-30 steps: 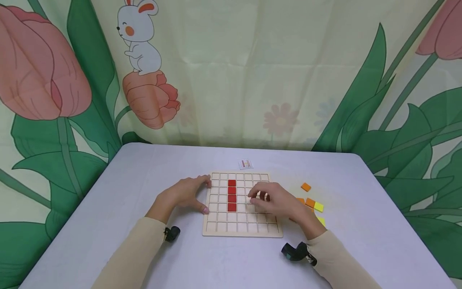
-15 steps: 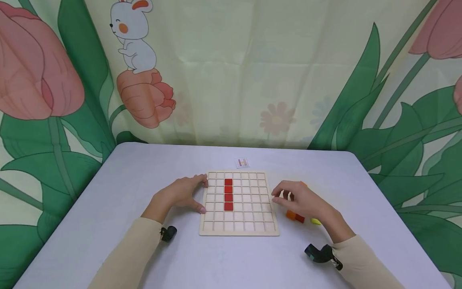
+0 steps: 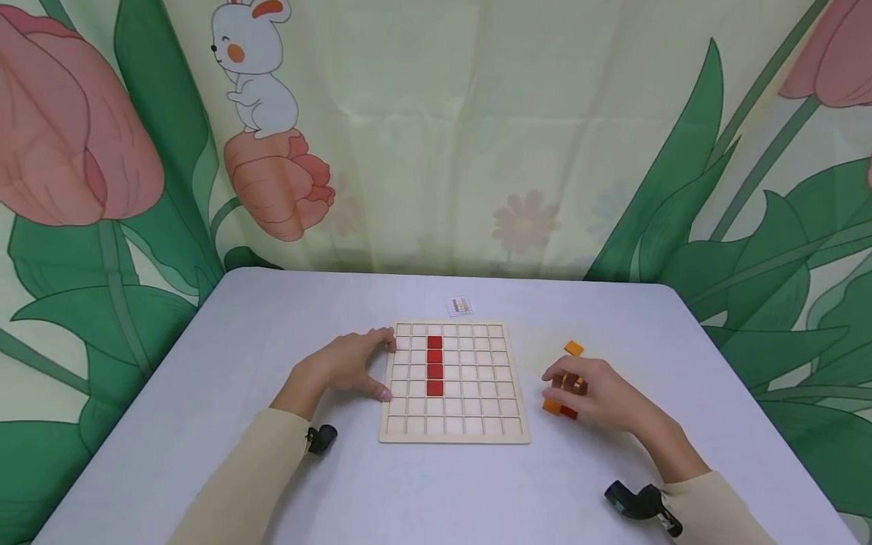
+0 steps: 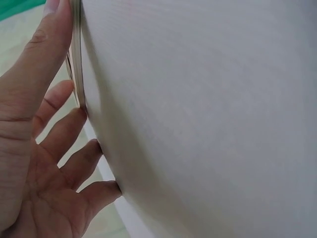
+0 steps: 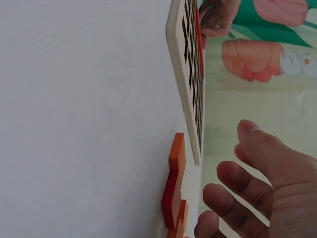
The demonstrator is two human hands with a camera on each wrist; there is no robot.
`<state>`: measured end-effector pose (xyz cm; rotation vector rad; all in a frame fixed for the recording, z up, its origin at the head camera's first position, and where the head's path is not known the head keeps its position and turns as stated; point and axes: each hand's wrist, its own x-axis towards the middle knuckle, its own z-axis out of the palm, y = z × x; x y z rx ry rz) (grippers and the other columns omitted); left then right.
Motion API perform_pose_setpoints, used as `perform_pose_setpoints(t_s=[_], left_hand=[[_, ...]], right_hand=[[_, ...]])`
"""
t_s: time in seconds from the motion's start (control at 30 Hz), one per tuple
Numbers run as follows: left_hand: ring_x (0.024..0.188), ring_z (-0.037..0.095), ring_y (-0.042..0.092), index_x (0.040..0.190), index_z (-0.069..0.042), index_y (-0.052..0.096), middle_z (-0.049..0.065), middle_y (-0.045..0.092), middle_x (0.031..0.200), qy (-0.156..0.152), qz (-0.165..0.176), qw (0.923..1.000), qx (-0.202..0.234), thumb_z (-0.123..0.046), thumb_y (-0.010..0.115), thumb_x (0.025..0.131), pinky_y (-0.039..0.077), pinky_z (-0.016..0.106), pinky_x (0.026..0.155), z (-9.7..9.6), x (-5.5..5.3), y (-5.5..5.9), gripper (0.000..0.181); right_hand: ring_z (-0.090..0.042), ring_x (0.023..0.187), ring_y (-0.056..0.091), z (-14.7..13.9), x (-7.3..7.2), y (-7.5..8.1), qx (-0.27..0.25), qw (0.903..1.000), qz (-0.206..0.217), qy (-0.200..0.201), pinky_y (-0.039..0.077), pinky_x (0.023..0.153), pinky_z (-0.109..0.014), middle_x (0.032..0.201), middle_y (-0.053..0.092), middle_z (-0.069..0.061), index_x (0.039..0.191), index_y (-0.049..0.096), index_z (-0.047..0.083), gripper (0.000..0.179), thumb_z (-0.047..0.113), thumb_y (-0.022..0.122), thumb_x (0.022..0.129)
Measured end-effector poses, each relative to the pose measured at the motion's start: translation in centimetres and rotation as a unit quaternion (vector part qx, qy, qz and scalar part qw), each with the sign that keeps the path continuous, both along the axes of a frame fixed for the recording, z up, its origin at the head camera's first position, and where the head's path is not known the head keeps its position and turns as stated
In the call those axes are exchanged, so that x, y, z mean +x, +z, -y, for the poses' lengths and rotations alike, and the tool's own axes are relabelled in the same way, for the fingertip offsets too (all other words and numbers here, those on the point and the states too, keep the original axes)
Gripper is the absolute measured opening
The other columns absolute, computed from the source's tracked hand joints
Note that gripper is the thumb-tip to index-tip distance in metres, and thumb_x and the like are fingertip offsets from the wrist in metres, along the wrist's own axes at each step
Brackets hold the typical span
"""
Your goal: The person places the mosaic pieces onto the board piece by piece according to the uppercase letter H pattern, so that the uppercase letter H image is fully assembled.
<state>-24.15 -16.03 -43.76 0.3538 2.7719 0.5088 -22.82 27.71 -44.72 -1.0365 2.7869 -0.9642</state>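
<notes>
A wooden grid board point(image 3: 455, 439) lies flat on the table, with a column of several red square tiles point(image 3: 434, 372) in its cells. My left hand point(image 3: 341, 371) rests at the board's left edge, thumb and fingers spread; in the left wrist view the thumb point(image 4: 37, 57) lies against the rim. Right of the board, my right hand point(image 3: 599, 390) hovers over loose tiles, fingers loosely bent and holding nothing. Beneath it show an orange tile point(image 3: 551, 407) and a dark red tile point(image 3: 568, 412). Other tiles are partly hidden behind the fingers.
A small printed card point(image 3: 459, 306) with a coloured grid pattern lies beyond the board. One orange tile point(image 3: 574, 348) sits behind the right hand. The white table point(image 3: 327, 492) ends at a curtain point(image 3: 422, 151) printed with tulips and a rabbit.
My right hand has moved from above the board rightward to the loose tiles. My left hand has stayed at the board's edge, and the red column looks the same.
</notes>
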Motion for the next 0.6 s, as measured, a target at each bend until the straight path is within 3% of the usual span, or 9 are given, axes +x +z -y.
perform_pose_setpoints(t_s=[0.33, 0.6], left_hand=[[0.118, 0.024, 0.057, 0.124, -0.033, 0.052, 0.001, 0.053, 0.149, 0.000, -0.002, 1.0000, 0.005, -0.052, 0.097, 0.062, 0.048, 0.048, 0.104, 0.2, 0.1, -0.3, 0.079], [0.118, 0.025, 0.057, 0.124, -0.032, 0.052, 0.001, 0.054, 0.147, -0.003, -0.005, 0.9999, 0.013, -0.049, 0.097, 0.064, 0.047, 0.048, 0.104, 0.2, 0.2, -0.1, 0.078]], right_hand=[[-0.006, 0.076, 0.058, -1.6, 1.2, -0.7, 0.001, 0.9990, 0.044, -0.006, 0.051, 0.066, -0.024, 0.082, 0.062, 0.012, 0.104, 0.071, 0.021, 0.012, 0.023, 0.077, 0.094], [-0.004, 0.076, 0.058, -1.4, 1.8, -0.6, 0.026, 0.9991, 0.034, -0.005, 0.050, 0.068, -0.023, 0.081, 0.060, 0.013, 0.105, 0.070, 0.022, 0.012, 0.025, 0.075, 0.096]])
